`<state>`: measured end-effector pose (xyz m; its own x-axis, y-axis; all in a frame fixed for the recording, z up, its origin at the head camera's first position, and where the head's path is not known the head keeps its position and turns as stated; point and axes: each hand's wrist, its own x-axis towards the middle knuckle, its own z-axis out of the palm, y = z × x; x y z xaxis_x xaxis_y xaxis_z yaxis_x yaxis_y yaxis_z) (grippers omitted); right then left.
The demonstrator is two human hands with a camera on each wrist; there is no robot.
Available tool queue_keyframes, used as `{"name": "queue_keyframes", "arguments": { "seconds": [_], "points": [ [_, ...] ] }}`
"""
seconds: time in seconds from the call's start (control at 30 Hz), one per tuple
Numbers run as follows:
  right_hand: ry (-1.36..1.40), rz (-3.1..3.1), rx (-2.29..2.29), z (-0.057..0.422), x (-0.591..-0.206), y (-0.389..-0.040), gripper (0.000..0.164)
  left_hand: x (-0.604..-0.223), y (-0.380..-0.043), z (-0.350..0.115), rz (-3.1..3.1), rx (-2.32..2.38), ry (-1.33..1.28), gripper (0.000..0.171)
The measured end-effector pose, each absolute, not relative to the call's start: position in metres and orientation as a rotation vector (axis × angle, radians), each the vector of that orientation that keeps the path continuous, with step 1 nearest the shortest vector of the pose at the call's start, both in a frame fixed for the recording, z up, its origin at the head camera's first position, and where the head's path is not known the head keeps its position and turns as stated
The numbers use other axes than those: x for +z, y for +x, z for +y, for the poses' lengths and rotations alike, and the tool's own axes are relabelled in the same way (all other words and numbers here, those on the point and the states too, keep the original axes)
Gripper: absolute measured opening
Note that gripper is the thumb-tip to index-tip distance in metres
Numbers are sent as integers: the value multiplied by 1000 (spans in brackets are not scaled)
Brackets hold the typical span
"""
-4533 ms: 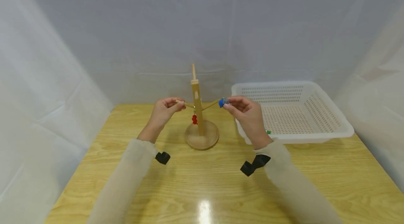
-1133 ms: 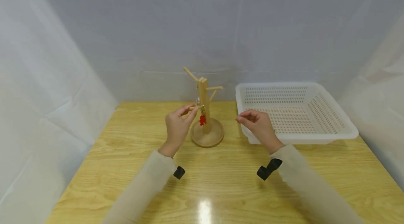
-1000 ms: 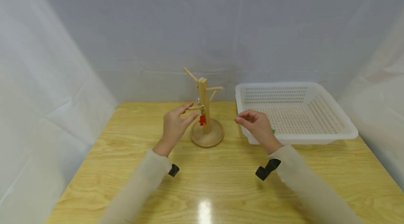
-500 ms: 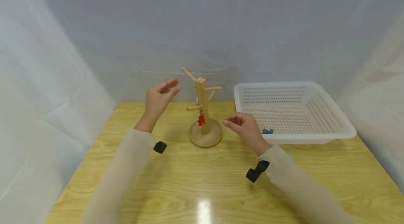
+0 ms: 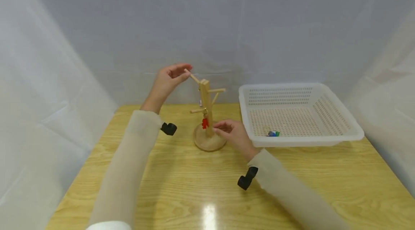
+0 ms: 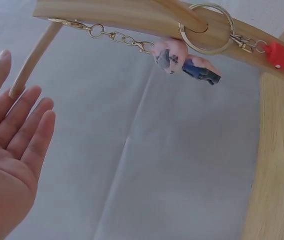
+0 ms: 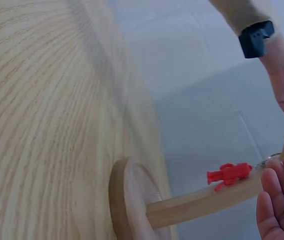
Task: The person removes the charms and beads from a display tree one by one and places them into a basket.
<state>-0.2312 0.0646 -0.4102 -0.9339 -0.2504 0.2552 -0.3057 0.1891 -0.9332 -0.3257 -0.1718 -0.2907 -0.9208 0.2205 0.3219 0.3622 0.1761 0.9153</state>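
Observation:
A wooden peg stand (image 5: 206, 105) on a round base is between both hands. My left hand (image 5: 166, 81) is at its upper left peg (image 5: 194, 78); in the left wrist view the index finger touches the peg (image 6: 37, 55) near its tip, with the thumb apart. From that peg hangs a keychain with a pink and dark-blue figure (image 6: 169, 56). A red figure keychain (image 5: 205, 123) hangs by its ring from the lower left peg (image 5: 196, 110). My right hand (image 5: 236, 134) has its fingertips right at the lower post; its fingers (image 7: 277, 200) are loosely bent and hold nothing.
A white perforated basket (image 5: 304, 138) stands on the table to the right. Small blue and green figures (image 5: 273, 133) lie in its near left corner. The wooden table (image 5: 181, 186) extends toward the front, and white sheeting (image 5: 146, 35) hangs behind and at the sides.
The blue and grey figure earlier in the right hand lies in the basket. The stand has turned. My left hand left the lower peg and rose to the upper one; the right moved left.

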Motion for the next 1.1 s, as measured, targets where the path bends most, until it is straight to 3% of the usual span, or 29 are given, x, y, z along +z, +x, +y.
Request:
{"name": "queue_keyframes", "arguments": {
  "seconds": [0.6, 1.1],
  "points": [
    [424, -2247, 1985, 36, -439, -233, 18, -287, -326, -173, -2317, -1946, -692, 30],
    [291, -2255, 2003, 37, -424, -223, 24, -286, -308, -173, -2468, -1711, -432, 32]
  ]
}}
